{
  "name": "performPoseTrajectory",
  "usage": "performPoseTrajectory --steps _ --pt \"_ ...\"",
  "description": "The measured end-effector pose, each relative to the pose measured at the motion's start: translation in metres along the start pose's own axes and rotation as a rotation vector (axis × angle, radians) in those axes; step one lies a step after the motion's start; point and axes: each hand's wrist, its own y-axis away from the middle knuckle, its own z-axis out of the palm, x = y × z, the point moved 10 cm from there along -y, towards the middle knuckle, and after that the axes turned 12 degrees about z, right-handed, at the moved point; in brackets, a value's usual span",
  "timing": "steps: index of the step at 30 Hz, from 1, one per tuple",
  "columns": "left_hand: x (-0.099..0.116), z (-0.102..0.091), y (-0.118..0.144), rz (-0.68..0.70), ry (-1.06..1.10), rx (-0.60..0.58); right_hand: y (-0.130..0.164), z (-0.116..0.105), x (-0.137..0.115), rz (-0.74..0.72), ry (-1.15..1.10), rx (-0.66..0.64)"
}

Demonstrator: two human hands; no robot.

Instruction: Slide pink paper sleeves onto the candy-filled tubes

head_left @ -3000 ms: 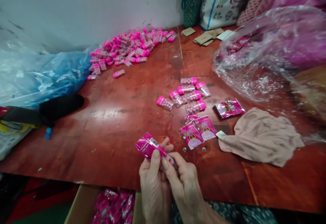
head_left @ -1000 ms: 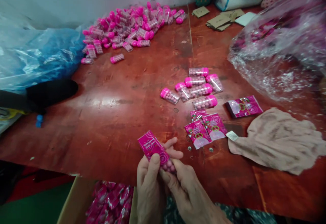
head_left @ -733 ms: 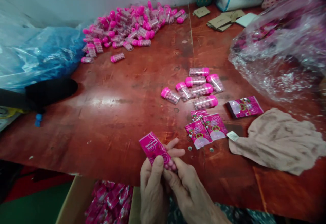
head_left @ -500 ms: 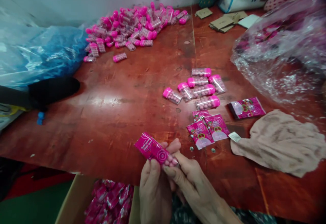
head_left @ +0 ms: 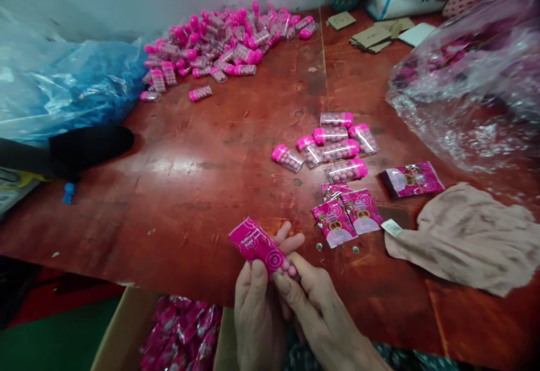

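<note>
Pink sleeve (head_left: 256, 245) with a candy tube's beads showing at its lower end, held above near table edge (head_left: 177, 281), tilted up to the left. Left hand (head_left: 258, 309) pinching sleeve from below, thumb on its face; right hand (head_left: 314, 303) closed on exposed tube end. Loose capped tubes (head_left: 333, 146) just beyond, flat pink sleeves (head_left: 348, 216) near right hand, beige cloth (head_left: 468, 241) further right. Large tube heap (head_left: 219, 44) at far wall. Cardboard box (head_left: 139, 331) of packed sleeves below table edge.

My red wooden table (head_left: 219, 151) has pink-capped candy tubes (head_left: 333, 143), flat pink sleeves (head_left: 346, 216), a beige cloth (head_left: 468, 244) and cardboard scraps (head_left: 371, 36) on it.
</note>
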Motion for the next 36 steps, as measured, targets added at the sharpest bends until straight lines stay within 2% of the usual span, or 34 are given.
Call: performPoseTrajectory --steps 3,5,7,10,14,17,19,24,27,32,36 --pt "0.003 0.001 -0.003 -0.018 0.063 -0.010 -0.004 0.010 -0.006 0.032 -0.057 -0.180" --pt "0.005 0.003 -0.005 -0.022 0.060 -0.014 -0.005 0.013 -0.006 0.057 -0.089 -0.221" --pt "0.005 0.005 -0.006 -0.028 0.024 -0.033 -0.006 0.009 -0.003 0.070 -0.088 -0.163" --pt "-0.001 0.006 -0.005 -0.075 -0.027 -0.036 -0.004 -0.001 0.004 0.059 -0.007 -0.007" --pt "-0.012 0.002 -0.001 -0.120 -0.072 0.026 0.004 -0.009 0.013 0.092 0.123 0.159" --pt "-0.013 0.002 0.001 -0.093 -0.107 0.047 0.004 -0.012 0.012 0.095 0.116 0.186" --pt "-0.013 0.002 0.001 -0.078 -0.109 0.041 -0.001 -0.009 0.008 0.087 0.042 0.096" --pt "-0.008 0.001 -0.007 -0.072 0.017 -0.047 -0.009 0.022 0.004 0.207 -0.399 -0.444" --pt "-0.007 0.002 -0.011 -0.081 0.075 -0.147 -0.006 0.033 0.005 0.288 -0.587 -0.640" --pt "-0.002 0.007 -0.013 0.019 0.058 -0.170 -0.003 0.039 0.005 0.309 -0.654 -0.671" --pt "-0.011 0.009 -0.006 -0.022 0.031 -0.082 -0.002 0.039 0.005 0.313 -0.653 -0.591"
